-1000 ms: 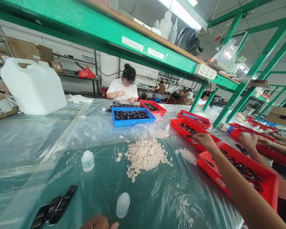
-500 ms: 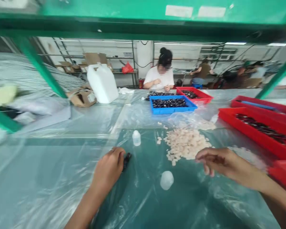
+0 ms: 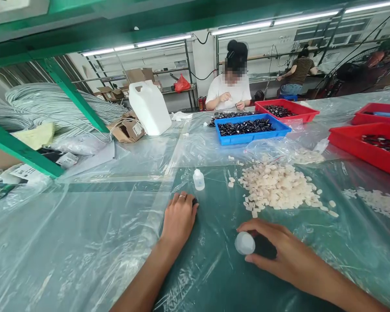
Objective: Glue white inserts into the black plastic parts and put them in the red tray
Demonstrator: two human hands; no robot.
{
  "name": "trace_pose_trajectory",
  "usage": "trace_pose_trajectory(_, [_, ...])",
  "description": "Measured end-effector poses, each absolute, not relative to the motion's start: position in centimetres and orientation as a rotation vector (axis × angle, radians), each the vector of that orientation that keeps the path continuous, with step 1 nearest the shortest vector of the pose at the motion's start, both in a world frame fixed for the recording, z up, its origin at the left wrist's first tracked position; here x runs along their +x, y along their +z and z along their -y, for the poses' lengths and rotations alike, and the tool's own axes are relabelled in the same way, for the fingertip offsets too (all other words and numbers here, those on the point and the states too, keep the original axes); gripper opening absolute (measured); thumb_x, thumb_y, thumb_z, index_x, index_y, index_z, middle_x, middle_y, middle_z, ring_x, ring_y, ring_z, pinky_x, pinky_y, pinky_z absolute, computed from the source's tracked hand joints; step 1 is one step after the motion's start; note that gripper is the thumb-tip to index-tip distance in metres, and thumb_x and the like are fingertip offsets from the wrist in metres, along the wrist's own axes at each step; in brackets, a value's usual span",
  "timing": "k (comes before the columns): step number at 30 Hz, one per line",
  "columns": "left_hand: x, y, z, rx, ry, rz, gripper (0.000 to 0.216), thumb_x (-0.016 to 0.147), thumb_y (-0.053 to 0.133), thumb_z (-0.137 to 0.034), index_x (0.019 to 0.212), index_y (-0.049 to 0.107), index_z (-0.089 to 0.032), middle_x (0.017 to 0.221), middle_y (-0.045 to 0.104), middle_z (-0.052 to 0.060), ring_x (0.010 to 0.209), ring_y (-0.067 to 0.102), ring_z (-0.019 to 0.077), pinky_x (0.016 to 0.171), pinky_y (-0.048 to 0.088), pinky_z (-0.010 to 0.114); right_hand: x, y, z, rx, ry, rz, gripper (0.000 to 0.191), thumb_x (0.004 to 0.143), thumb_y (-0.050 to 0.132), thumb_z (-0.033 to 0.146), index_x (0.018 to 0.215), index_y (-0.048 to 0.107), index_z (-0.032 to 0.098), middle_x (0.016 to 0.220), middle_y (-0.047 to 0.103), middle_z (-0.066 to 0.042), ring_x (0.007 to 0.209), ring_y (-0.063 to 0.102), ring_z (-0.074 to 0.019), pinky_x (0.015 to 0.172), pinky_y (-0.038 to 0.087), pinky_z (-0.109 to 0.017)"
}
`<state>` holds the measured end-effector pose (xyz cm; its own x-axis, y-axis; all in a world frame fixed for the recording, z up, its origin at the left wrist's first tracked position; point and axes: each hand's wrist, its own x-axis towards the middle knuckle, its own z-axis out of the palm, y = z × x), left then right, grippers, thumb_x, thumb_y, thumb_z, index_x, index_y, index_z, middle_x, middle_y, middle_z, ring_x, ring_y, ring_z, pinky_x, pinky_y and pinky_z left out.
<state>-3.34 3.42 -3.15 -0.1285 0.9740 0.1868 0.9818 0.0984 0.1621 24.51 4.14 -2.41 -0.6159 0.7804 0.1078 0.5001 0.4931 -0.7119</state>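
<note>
My left hand [image 3: 179, 219], a ring on one finger, lies palm down on the plastic-covered table with its fingers closed over a small black part [image 3: 194, 201] that barely shows. My right hand [image 3: 281, 253] curls its thumb and fingers around a small translucent white bottle [image 3: 245, 243] lying on the table. A second small white bottle [image 3: 198, 179] stands upright just beyond my left hand. A heap of pale small pieces [image 3: 277, 188] lies past my right hand.
A blue tray [image 3: 250, 128] and red trays [image 3: 287, 111] [image 3: 364, 145] hold black parts. A person in white sits across the table. A white jug [image 3: 149, 108], a cardboard box [image 3: 127, 128] and green frame posts [image 3: 68, 93] stand at the left. More pale pieces [image 3: 378, 203] lie at right.
The view has swung left and down. My left hand slid forward over the black part. My right hand came down from the air and closed around the lying bottle.
</note>
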Motion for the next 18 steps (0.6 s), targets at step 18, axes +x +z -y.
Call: trace_pose_trajectory(18, [0.9, -2.5, 1.6, -2.749, -1.607, 1.791, 0.039, 0.103, 0.060, -0.011, 0.130, 0.060, -0.039, 0.113, 0.079, -0.003, 0.103, 0.076, 0.0150, 0.083, 0.059, 0.018, 27.3, -1.1, -3.5, -0.799, 0.193, 2.370, 0.032, 0.104, 0.058, 0.036, 0.135, 0.060, 0.030, 0.127, 0.073, 0.000, 0.114, 0.074, -0.0155, 0.091, 0.065, -0.020])
